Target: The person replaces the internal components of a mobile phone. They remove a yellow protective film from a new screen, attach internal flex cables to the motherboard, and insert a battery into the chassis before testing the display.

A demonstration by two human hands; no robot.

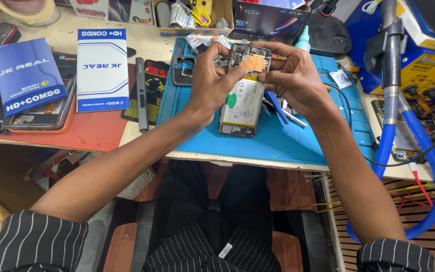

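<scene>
1. An opened phone (pixel 242 90) with its back cover off is held above the blue work mat (pixel 298 136), upper end tilted away, pale battery and circuit boards exposed.
2. The left hand (pixel 210 83) grips the phone's left edge, thumb and fingers curled round the upper end near the camera block.
3. The right hand (pixel 293 80) holds the right edge; its thumb and fingertips press together at a patch of orange tape (pixel 254 63) over the upper board. Whether they pinch the tape or just press on it, I cannot tell.
4. Progress, judged from the state of things: the cover is already off and the inside is open; the battery sits in place, the tape is still stuck on, and the boards look unremoved.
5. Surface: a cluttered bench. Left of the mat lie a grey pen-shaped screwdriver (pixel 141 93), two blue-and-white boxes (pixel 101 68) and a red mat (pixel 86 131). A cardboard tray of small parts (pixel 192 15) sits at the far edge.
6. Right: a blue hose (pixel 431 166) loops down from a metal nozzle, beside a blue and yellow bench unit (pixel 424 55).
7. Room: a seated workstation, with striped sleeves and dark trousers near the camera.
</scene>
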